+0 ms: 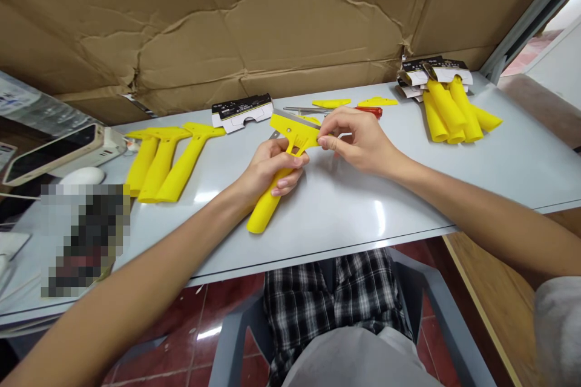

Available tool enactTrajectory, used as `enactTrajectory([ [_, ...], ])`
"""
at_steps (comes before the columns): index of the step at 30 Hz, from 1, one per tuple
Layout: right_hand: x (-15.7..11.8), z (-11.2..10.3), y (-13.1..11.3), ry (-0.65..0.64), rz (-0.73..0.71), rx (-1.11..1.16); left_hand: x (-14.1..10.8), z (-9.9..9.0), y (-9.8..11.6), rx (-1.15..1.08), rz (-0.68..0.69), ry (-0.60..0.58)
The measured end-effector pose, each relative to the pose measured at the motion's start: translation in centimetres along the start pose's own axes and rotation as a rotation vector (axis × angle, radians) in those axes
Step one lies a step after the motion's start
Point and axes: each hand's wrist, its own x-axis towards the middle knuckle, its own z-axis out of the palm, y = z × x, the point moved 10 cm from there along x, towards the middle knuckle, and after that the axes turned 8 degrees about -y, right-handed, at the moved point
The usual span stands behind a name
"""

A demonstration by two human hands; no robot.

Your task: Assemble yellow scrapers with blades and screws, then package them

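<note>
A yellow scraper point(265, 204) with a metal blade along its wide head is held above the table, its handle slanting down toward me. My left hand point(275, 169) is wrapped round the handle just below the head. With thumb and fingers, my right hand point(356, 139) pinches the right end of the head. Behind the hands lie a red-handled screwdriver point(376, 111), partly hidden by my right hand, and two loose yellow plastic pieces, one a flat strip point(331, 103) and one a cover point(377, 101).
Several yellow scrapers point(169, 163) lie at the left. A black and white card sleeve point(242, 112) is behind them. More yellow scrapers point(454, 112) in card sleeves are piled at the right. A phone point(43, 151) and a white mouse point(82, 176) sit far left. Cardboard point(272, 30) walls the back.
</note>
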Motion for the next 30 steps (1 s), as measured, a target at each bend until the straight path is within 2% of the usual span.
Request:
enactTrajectory([
  [9, -0.12, 0.21, -0.17, -0.020, 0.009, -0.123, -0.04, 0.04, -0.08, 0.051, -0.012, 0.039],
  [17, -0.11, 0.35, 0.15, 0.002, 0.044, -0.241, 0.02, 0.12, -0.21, 0.114, -0.018, 0.028],
  [30, -0.31, 0.40, 0.60, 0.045, 0.074, -0.200, 0.19, 0.03, -0.37, 0.101, -0.018, 0.015],
])
